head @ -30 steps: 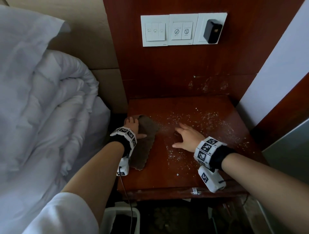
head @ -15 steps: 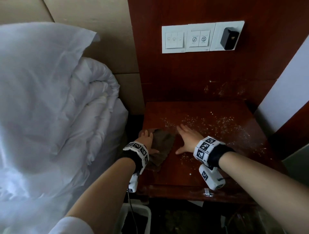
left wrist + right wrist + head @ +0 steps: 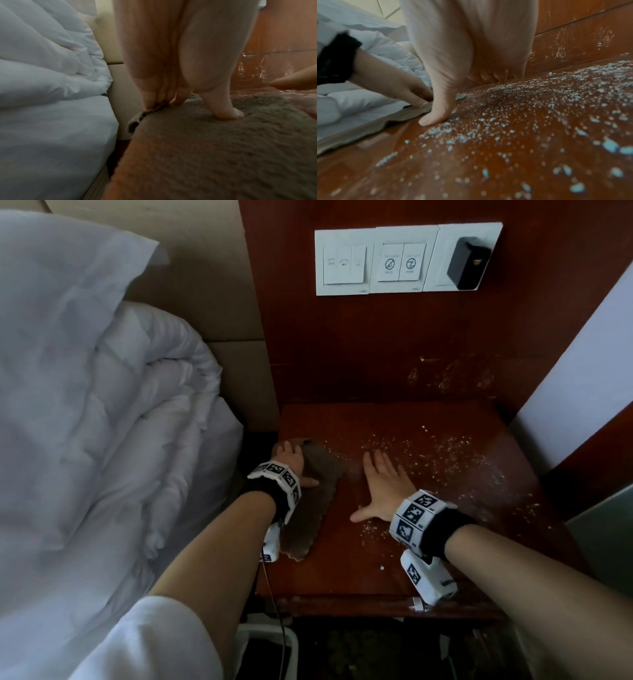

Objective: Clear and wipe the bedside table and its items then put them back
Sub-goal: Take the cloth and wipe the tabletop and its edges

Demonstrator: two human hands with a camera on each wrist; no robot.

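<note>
The dark red wooden bedside table [image 3: 445,559] is strewn with white crumbs [image 3: 445,453], thickest in the middle and to the right. A brown fuzzy cloth [image 3: 318,498] lies along its left edge. My left hand [image 3: 296,462] presses on the cloth's far end, fingers at the cloth's edge [image 3: 154,100] and thumb [image 3: 223,108] spread on top. My right hand [image 3: 373,487] lies flat on the bare wood just right of the cloth, fingers straight, thumb [image 3: 436,115] stretched out among the crumbs [image 3: 522,121]. It holds nothing.
A white duvet [image 3: 85,422] is heaped on the bed close to the table's left side. On the wood panel behind are a white switch plate [image 3: 376,261] with a black charger [image 3: 467,263], and dried splashes [image 3: 452,378]. A white bin [image 3: 267,645] stands below the front edge.
My right hand has gone from fingers spread to lying flatter on the wood, near the cloth. My left hand stays on the cloth at the left edge. The head view has shifted.
</note>
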